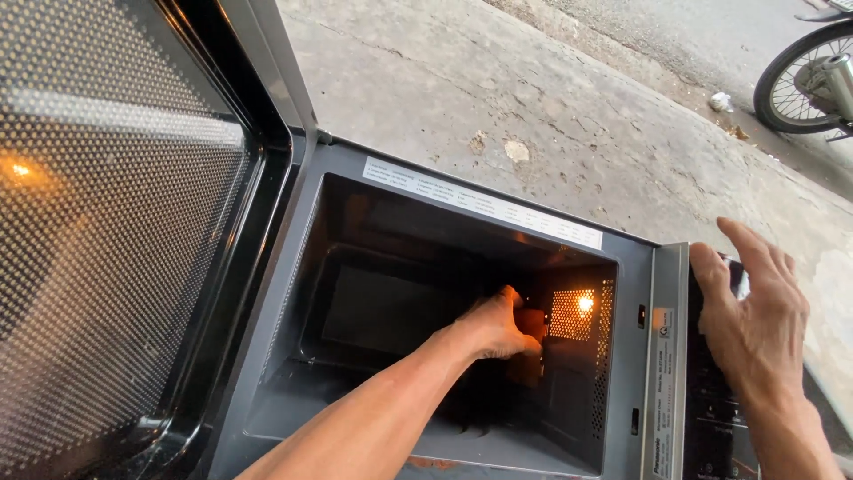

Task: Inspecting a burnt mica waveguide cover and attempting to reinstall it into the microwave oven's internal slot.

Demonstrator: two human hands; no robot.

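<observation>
Reaching deep into the open microwave (462,267), my left hand (493,329) pinches a small brown plate (531,324) against the right inner wall, just left of the lit vent (579,313). My right hand (755,311) rests spread, holding nothing, on the control panel (715,418) outside.

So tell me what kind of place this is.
Probably outdoors at a roadside: the grey microwave oven with its door open sits on rough, cracked concrete pavement, and a motorbike's spoked wheel stands nearby.
</observation>
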